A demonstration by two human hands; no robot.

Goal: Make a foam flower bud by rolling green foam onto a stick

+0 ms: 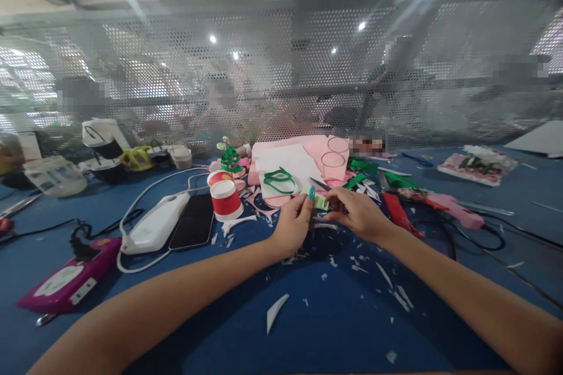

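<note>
My left hand (291,226) is closed, pinching a small pale green paper piece (322,202) in front of me. A small teal bit (312,192) shows at its fingertips; I cannot tell what it is. My right hand (357,214) grips scissors (320,184), whose dark pointed blades spread apart on either side of the pale green piece; the handles are hidden by the fingers. Behind the hands, a dark green strip loop (280,181) rests on white paper (288,158). A red and white paper cup (226,200) stands to the left, near a small green tree-like craft (230,156).
White scraps litter the blue table (308,328). Leftward lie a black phone (192,221), a white power bank-like device (158,223) with cable, and a purple power strip (70,275). At right are a pink glue gun (455,209) and red ribbon (399,213). A perforated metal screen (272,70) rises behind.
</note>
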